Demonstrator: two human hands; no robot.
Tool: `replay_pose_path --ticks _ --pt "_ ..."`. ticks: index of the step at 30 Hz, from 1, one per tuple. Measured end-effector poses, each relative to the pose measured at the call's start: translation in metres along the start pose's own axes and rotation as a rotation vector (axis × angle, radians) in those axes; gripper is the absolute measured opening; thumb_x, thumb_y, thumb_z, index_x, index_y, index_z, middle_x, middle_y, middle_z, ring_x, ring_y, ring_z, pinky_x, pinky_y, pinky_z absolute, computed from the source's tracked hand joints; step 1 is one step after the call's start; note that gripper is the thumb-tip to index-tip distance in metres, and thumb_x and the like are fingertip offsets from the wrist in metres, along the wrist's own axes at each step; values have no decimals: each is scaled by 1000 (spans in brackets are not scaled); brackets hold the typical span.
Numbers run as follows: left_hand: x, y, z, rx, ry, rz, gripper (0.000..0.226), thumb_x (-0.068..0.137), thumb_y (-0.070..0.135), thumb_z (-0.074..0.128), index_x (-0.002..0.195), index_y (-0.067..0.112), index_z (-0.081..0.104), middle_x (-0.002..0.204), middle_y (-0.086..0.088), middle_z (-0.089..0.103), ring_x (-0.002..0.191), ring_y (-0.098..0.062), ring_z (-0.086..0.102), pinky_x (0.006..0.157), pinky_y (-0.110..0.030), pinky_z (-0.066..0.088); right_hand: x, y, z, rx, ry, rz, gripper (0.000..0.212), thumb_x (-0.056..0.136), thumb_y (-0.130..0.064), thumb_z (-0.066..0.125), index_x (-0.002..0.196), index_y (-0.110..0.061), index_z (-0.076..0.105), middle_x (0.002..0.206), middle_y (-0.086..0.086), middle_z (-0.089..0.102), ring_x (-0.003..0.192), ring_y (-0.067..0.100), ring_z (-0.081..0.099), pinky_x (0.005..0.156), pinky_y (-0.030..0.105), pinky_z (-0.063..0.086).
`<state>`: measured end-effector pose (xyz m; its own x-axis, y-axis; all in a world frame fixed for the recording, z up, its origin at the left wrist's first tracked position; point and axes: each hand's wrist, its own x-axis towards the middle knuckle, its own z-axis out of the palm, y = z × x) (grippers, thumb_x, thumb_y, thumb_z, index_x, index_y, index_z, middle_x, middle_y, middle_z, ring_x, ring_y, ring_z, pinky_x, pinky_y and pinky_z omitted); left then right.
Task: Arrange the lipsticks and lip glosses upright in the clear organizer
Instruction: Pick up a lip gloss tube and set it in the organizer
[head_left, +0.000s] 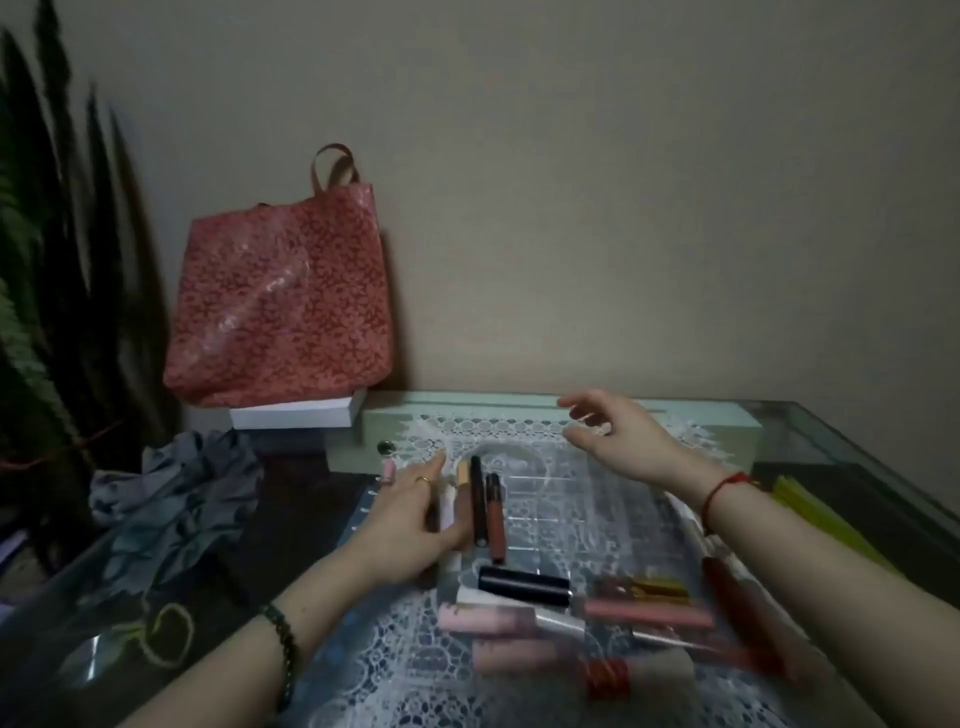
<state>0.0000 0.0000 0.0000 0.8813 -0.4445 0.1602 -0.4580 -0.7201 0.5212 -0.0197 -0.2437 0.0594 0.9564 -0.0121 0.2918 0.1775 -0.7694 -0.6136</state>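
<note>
The clear organizer (550, 499) sits on a lace cloth in the middle of the glass table, hard to make out. Left of it lie a black tube (477, 499) and a brown-red lip gloss (495, 519). My left hand (410, 519) rests over the tubes beside them, thumb and fingers closed around a white lip gloss tube (448, 501). My right hand (618, 441) hovers open above the organizer's far side, holding nothing. Nearer me lie a black lipstick (522, 584), a pink tube (485, 618), a long pink gloss (647, 613), a dark red tube (737, 603) and others, blurred.
A red patterned bag (280, 306) stands on a white box (296, 415) against the wall at the back left. A long pale box (561, 415) runs behind the cloth. Crumpled grey fabric (176, 488) and a dark plant (52, 260) are at left, yellow strips (810, 504) at right.
</note>
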Motion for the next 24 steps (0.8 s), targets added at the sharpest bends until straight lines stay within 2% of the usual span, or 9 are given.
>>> replay_pose_path --ticks 4,10,12,14,16,18,20,22,24 --pt "14 -5 13 204 -57 10 94 71 64 45 145 19 8 154 -3 15 143 -20 5 115 -46 -8 39 -12 30 -98 -132 -10 32 85 -22 59 117 -17 56 114 8 59 106 20 55 95 31 42" --pt "31 -17 23 293 -108 -25 99 70 69 44 145 21 1 156 2 5 143 -18 -3 112 -46 -16 87 -20 62 -232 -427 45 31 87 -23 57 117 -12 58 125 9 57 111 21 54 89 21 38" --pt "32 -18 24 301 -115 -25 100 69 70 43 145 21 2 156 3 4 143 -16 -4 111 -45 -17 97 -23 67 -270 -548 99 31 88 -19 56 118 -11 59 126 8 57 109 21 55 88 23 40" --pt "31 -20 24 291 -124 -30 100 67 72 42 145 23 3 156 4 3 142 -14 -5 113 -45 -15 103 -27 69 -265 -655 172 33 88 -14 54 121 -10 57 112 8 60 84 18 58 73 26 46" --pt "30 -21 24 278 -127 -35 100 66 73 41 145 25 2 156 6 1 142 -14 -5 113 -45 -13 106 -31 70 -284 -748 236 35 89 -16 53 123 -8 55 96 6 55 66 14 51 59 24 44" --pt "30 -21 24 267 -136 -42 99 67 72 43 145 28 0 156 6 0 142 -15 -5 113 -45 -13 109 -33 71 -342 -819 284 35 89 -20 52 122 -8 54 93 6 52 68 18 48 61 26 43" --pt "30 -20 24 251 -136 -46 99 68 71 45 144 30 -2 156 6 -1 143 -16 -5 112 -44 -13 109 -35 73 -346 -853 308 27 89 -22 52 113 -9 57 91 8 52 66 18 46 60 27 41" --pt "29 -19 23 248 -132 -44 98 69 70 46 144 31 -3 156 6 -2 143 -16 -5 111 -43 -13 109 -34 75 -332 -833 272 15 89 -20 53 101 -12 54 81 6 52 62 14 45 56 25 38" --pt "28 -18 22 244 -131 -39 98 70 70 46 144 31 -4 156 6 -3 143 -16 -5 111 -43 -14 107 -33 75 -274 -742 210 11 88 -22 55 95 -14 52 70 -1 50 58 9 44 51 20 36"
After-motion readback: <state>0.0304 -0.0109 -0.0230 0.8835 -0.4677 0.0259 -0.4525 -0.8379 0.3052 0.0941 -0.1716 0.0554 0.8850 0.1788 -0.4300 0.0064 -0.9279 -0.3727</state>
